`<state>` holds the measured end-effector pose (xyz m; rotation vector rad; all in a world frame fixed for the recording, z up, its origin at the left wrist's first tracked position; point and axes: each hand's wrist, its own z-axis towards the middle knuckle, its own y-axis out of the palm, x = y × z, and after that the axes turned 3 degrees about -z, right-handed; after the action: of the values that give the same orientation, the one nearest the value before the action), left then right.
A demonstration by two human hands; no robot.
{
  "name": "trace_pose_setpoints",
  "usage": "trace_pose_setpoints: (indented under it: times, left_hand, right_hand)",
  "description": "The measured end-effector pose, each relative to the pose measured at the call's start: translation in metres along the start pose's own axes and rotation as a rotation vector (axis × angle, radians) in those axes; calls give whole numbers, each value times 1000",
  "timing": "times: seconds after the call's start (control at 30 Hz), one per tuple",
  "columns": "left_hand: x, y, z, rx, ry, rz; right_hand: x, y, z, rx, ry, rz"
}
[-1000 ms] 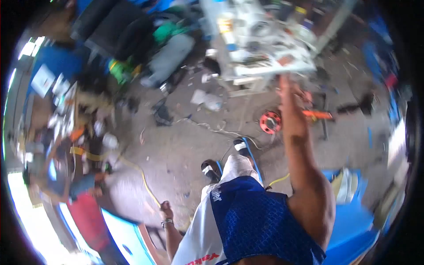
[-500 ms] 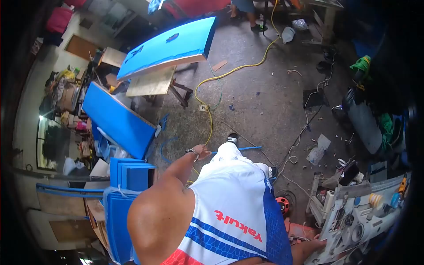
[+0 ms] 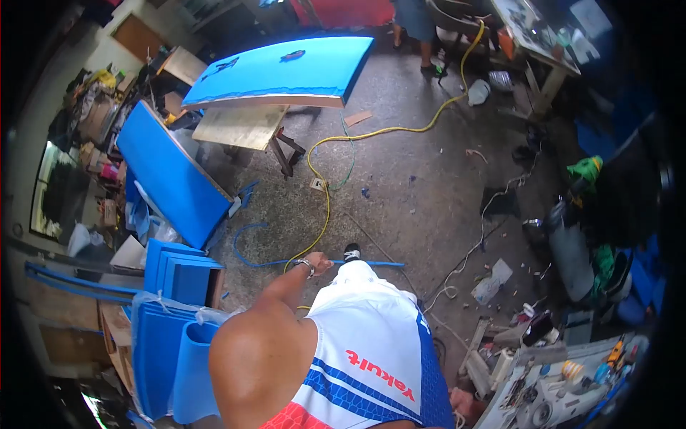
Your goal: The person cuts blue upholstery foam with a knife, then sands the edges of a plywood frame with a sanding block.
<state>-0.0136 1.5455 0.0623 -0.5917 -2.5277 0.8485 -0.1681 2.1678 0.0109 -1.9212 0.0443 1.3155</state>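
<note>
Compared with half a second back, the view has swung a bit. The cluttered white bench (image 3: 564,390) has slid down into the bottom right corner, and the right hand that was resting on its edge has dropped out of the picture, so no read on that one. The big blue board (image 3: 279,71) on its trestles now sits more towards the top middle, and more shows of the other person's legs (image 3: 414,21) up at the top edge.

The left hand (image 3: 319,263) is pretty much where it was, hanging down beside the white shirt with a wristwatch (image 3: 306,264) on it. The fingers look curled in, like a loose fist, but it's small and a little blurry.

The thin blue strip (image 3: 261,259) is the thing closest to it. It loops over the floor (image 3: 414,186) from the leaning blue panel (image 3: 171,179), runs straight to the hand and comes out the other side, past the sandalled foot (image 3: 351,252). Honestly I can't tell if the hand is gripping the strip or if the strip just lies on the floor behind it.

The yellow cable (image 3: 325,193) snakes across the floor and ends up just under the hand too. A stack of blue panels (image 3: 179,275) stands to the left of the arm.
</note>
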Motion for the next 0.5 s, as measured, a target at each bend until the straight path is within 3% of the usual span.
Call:
trace_pose_setpoints:
  times: [0.03,0.13,0.23,0.27,0.3,0.4,0.5]
  left_hand:
    - [15,-9,0,-62,-22,0]
    - [26,-11,30,-6,227,-231]
    - [76,-56,49,32,471,-454]
    - [89,-78,55,60,550,-522]
    - [104,-103,56,72,624,-592]
    - [123,-187,38,-27,693,-1029]
    - [114,-245,28,3,735,-1311]
  right_hand:
    - [-13,21,-14,-80,-7,49]
    - [-75,97,-59,-449,12,253]
    - [-189,188,-111,-1025,59,525]
    - [-261,209,-141,-1199,91,476]
    - [-303,237,-160,-1400,265,560]
    - [-428,282,-231,-1756,168,622]
    - [-484,319,-275,-1968,282,656]
